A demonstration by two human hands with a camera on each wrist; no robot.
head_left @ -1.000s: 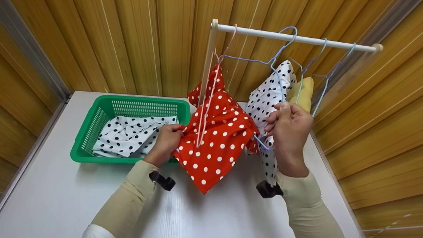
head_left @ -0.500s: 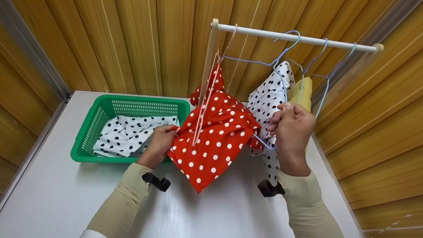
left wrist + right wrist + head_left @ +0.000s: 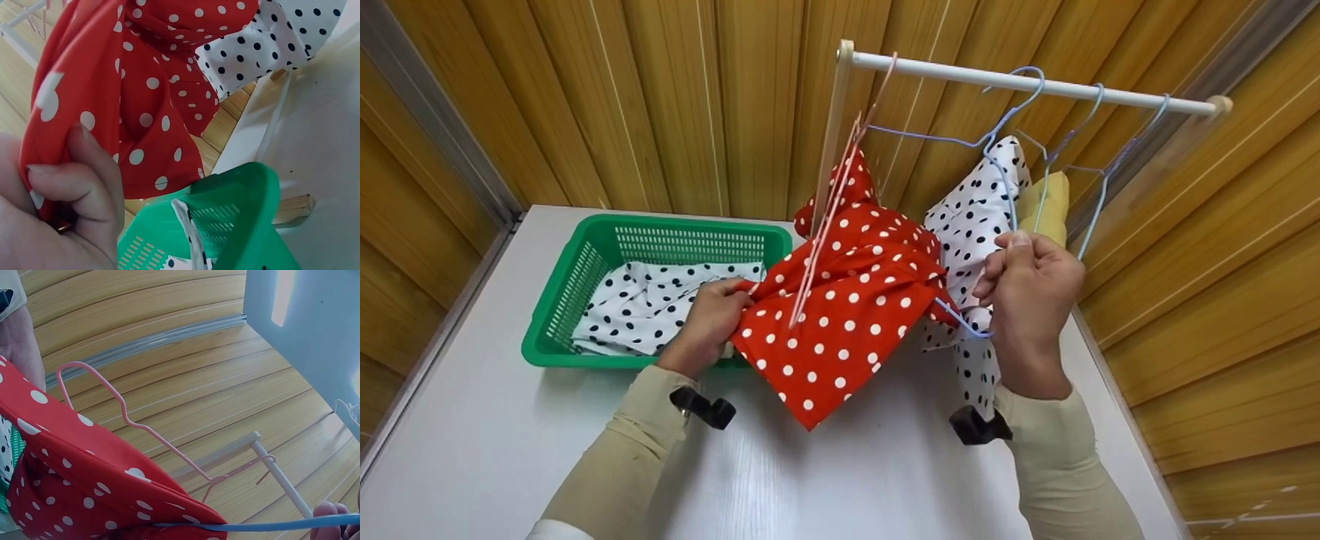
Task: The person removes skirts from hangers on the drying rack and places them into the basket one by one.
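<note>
A red cloth with white dots (image 3: 855, 300) hangs over a blue-purple wire hanger (image 3: 996, 161) hooked on the rack's rail. My left hand (image 3: 706, 322) pinches the cloth's left edge between thumb and fingers, in front of the green basket. The left wrist view shows the folded edge of the red cloth (image 3: 140, 95) in those fingers. My right hand (image 3: 1031, 300) pinches the right arm of the blue-purple hanger, and in the right wrist view the blue hanger wire (image 3: 281, 525) runs from the cloth to its fingertips. The cloth's lower corner points down over the table.
Pink hangers (image 3: 825, 225) hang at the rack's left end, in front of the red cloth. Other hangers with a white dotted cloth (image 3: 967, 217) and a yellow cloth (image 3: 1051, 199) hang farther right. A green basket (image 3: 551, 300) holds more white dotted cloth (image 3: 637, 311).
My left hand has moved left and slightly down, drawing the red cloth's edge outward and spreading its folds. My right hand has shifted slightly right, still holding the hanger.
</note>
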